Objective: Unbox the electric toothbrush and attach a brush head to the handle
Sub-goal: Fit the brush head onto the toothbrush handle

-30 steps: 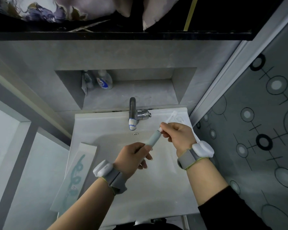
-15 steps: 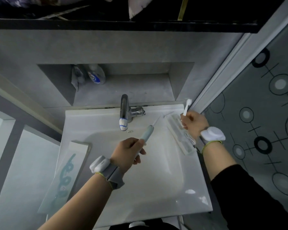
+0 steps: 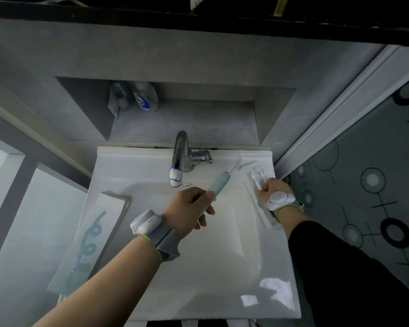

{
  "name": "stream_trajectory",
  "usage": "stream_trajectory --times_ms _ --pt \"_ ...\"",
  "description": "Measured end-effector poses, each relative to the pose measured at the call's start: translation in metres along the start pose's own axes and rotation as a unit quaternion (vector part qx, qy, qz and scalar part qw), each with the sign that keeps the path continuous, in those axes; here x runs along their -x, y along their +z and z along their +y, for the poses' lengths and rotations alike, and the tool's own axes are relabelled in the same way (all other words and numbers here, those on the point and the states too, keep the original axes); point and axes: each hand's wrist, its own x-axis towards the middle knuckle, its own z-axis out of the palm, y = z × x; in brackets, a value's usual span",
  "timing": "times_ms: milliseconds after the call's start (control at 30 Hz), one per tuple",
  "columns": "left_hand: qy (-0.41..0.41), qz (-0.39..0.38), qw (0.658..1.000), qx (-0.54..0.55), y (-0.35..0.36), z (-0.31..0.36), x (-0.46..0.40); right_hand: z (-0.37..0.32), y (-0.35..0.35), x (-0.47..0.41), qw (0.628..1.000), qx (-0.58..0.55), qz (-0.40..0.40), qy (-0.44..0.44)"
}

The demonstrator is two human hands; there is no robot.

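Pale-green plastic shows in the left hand (image 3: 187, 208): it is wrapped round the toothbrush handle (image 3: 216, 185), which points up and away over the sink (image 3: 222, 267), its thin metal shaft (image 3: 233, 168) bare at the tip. So the unboxing looks done. The sleeve of the box (image 3: 90, 241) lies on the sink's left rim, and the clear inner tray (image 3: 257, 197) lies along the right rim. The right hand (image 3: 273, 188) rests at that tray, its fingers curled round the stem of a white brush head (image 3: 257, 177) whose bristle end lies over the tray. I cannot tell whether the head is being lifted out or set down. Handle and head are well apart, so the joining remains: bring the head across, line its socket up with the shaft, and push it home.
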Motion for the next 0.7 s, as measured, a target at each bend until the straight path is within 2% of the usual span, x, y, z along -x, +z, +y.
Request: stream_trajectory --times_ms 300,533,700 --pt "-0.027 0.006 1.000 0.005 0.004 -0.004 -0.006 -0.002 0.017 -0.024 0.998 0.031 0.032 -0.032" --pt "-0.023 0.012 1.000 -0.005 0.006 -0.002 -0.008 0.014 0.010 -0.031 0.996 -0.002 0.075 -0.054" --pt "-0.030 0.012 0.999 -0.008 0.006 -0.003 -0.010 0.021 -0.005 -0.047 0.996 0.056 0.050 -0.049"
